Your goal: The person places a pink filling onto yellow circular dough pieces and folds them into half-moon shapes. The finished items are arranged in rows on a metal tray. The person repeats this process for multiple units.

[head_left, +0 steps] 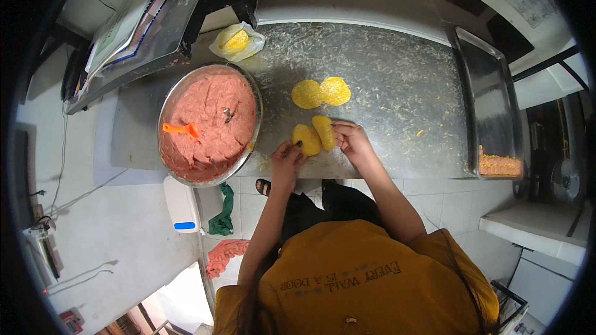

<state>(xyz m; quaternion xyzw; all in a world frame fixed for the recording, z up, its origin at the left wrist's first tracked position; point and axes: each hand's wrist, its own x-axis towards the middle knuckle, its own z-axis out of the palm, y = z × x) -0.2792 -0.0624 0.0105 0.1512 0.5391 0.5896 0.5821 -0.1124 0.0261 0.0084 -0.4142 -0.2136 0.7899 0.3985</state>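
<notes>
At the near edge of the metal table, my left hand [288,160] pinches a round yellow dough wrapper [305,141] by its lower edge. My right hand [351,139] has its fingertips on the side of a second yellow wrapper [323,130], which is tilted and overlaps the first or touches it. Just beyond, two more round yellow wrappers [307,94] lie flat, edge to edge, dusted with pale flour. To the left stands a large metal bowl [257,139] of pink ground-meat filling [214,108]. An orange spoon or scoop [180,129] rests on the filling.
An open plastic bag [236,42] with yellow wrappers lies behind the bowl. On the right, a long metal tray [490,87] holds rows of pinkish filled pieces [500,164] at its near end. Flour and yellow scraps speckle the table [397,87]. A dark shelf with papers [133,31] borders the left.
</notes>
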